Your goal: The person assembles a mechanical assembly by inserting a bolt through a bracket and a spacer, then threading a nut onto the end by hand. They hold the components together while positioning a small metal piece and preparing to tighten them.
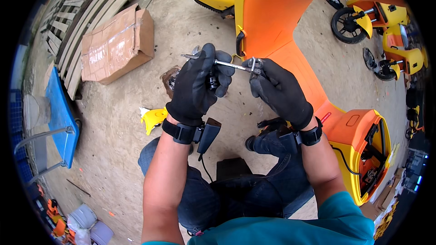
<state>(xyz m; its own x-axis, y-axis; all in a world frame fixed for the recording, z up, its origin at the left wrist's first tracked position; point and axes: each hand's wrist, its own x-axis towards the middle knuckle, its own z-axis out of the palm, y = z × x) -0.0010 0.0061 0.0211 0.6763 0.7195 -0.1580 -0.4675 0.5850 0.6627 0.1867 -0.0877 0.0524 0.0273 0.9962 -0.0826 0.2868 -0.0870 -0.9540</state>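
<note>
My gloved left hand (193, 86) is closed around a thin silver metal rod (231, 65), with the tip sticking out past the thumb. A small round black part (212, 81) shows under its curled fingers, and an open metal jaw like a wrench's (196, 50) peeks out behind the thumb. My gloved right hand (279, 88) pinches a small bent metal bracket (254, 67) at the rod's right end. Rod and bracket meet there; whether one passes through the other I cannot tell. Beside the right hand stands an orange and yellow scooter body (295, 50).
A taped cardboard box (111, 47) sits by wooden pallets (86, 9) at the upper left. Nearer are a blue platform cart (61, 113) and a yellow piece (154, 119) on the concrete floor. More yellow scooters (395, 16) stand on the right.
</note>
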